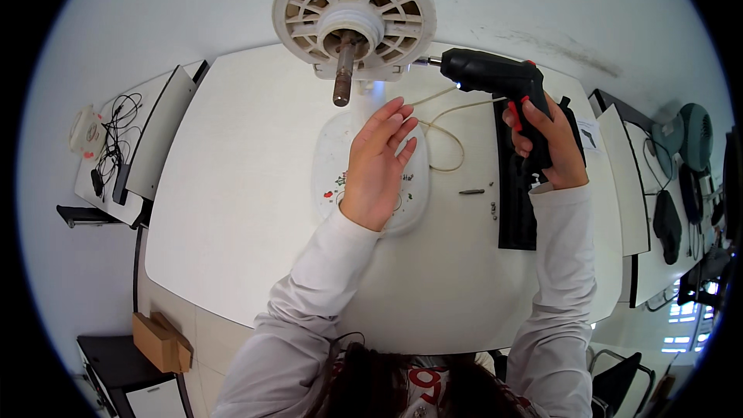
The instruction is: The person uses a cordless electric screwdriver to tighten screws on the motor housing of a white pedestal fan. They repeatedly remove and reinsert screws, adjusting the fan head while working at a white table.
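Observation:
My right hand (549,139) grips a black cordless screwdriver (487,70) with red trim, its fingers wrapped round the handle. The tool's lit tip points left and meets the lower right edge of a white fan motor housing (402,0); whether it sits in a screw I cannot make out. A bare metal shaft (343,81) sticks out of the housing's round centre. My left hand (379,162) is raised below the housing, palm up with its fingers stretched, holding nothing. Beneath it stands the fan's white oval base (329,155) with small printed decorations.
A pale cord (462,147) loops beside the base. On the white table (232,186) lie a screwdriver bit (471,192), several small screws (494,210) and an open black tool case (515,217). Side tables hold tangled cables (116,139) and a grey-green fan part (695,135).

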Motion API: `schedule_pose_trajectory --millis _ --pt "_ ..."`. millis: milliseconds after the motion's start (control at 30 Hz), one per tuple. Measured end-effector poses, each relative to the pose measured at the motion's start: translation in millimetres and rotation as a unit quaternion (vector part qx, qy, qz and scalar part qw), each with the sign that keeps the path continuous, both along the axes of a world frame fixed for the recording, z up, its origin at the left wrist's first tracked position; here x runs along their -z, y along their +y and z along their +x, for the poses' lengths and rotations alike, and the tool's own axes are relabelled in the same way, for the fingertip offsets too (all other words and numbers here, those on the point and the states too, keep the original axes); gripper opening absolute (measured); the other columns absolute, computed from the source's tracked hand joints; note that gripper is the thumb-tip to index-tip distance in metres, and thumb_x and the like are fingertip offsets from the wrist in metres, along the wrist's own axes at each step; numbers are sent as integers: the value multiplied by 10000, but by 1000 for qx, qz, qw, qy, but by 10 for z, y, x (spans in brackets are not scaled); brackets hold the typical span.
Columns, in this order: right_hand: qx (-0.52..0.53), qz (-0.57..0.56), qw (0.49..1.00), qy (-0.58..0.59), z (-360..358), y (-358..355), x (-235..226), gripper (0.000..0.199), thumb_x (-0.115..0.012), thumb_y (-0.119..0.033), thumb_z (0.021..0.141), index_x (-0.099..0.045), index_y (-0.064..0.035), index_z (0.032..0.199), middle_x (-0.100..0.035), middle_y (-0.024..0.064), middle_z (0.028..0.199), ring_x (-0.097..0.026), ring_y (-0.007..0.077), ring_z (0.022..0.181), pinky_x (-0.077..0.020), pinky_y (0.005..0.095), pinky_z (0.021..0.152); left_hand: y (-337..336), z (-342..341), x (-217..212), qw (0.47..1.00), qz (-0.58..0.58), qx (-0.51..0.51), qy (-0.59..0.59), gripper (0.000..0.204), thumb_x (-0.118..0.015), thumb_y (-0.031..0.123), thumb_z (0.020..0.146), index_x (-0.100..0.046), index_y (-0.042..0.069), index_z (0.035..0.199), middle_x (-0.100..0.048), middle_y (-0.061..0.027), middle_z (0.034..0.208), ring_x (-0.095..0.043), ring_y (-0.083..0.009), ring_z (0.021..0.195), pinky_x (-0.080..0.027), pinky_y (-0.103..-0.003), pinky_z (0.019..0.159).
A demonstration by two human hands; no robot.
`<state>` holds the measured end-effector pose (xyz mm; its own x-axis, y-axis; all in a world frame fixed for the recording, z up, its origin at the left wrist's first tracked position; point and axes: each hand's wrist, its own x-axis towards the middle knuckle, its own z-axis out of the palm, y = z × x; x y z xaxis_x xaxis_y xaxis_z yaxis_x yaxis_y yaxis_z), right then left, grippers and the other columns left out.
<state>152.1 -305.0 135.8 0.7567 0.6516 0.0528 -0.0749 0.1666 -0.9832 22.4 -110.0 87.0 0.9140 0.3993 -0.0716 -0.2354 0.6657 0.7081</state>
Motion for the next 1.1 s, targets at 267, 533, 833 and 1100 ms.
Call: schedule_pose_trajectory --millis 267,533,833,1100 --pt "-5 -2 1000 -2 24 -2 15 337 -597 -267 866 -483 -55 1102 -553 51 792 -439 60 502 -364 199 466 66 -117 66 999 -14 -38 -10 309 -533 195 871 -501 66 1150 -530 11 1019 -491 -107 912 -397 -267 799" --pt "-8 -4 1000 -15 -8 53 36 324 -593 -282 863 -482 -52 1063 -549 49 793 -441 58 512 -375 201 468 429 -83 196 941 205 -270 -10 319 -501 159 869 -498 61 1172 -542 -39 1103 -479 -129 989 -360 -290 868" --pt "1 -20 999 -29 32 26 50 324 -613 -296 846 -482 -53 1015 -568 47 790 -473 67 530 -393 200 470 595 98 209 911 334 -237 -55 417 -472 150 921 -428 17 1314 -499 -86 1270 -448 -180 1190 -334 -350 1008" --pt "-11 1 1000 -23 36 -5 76 320 -622 -294 843 -480 -41 978 -568 48 799 -462 63 523 -389 199 467 592 133 188 889 383 -241 -72 404 -469 141 920 -440 -16 1291 -497 -100 1282 -465 -176 1181 -334 -368 1025"
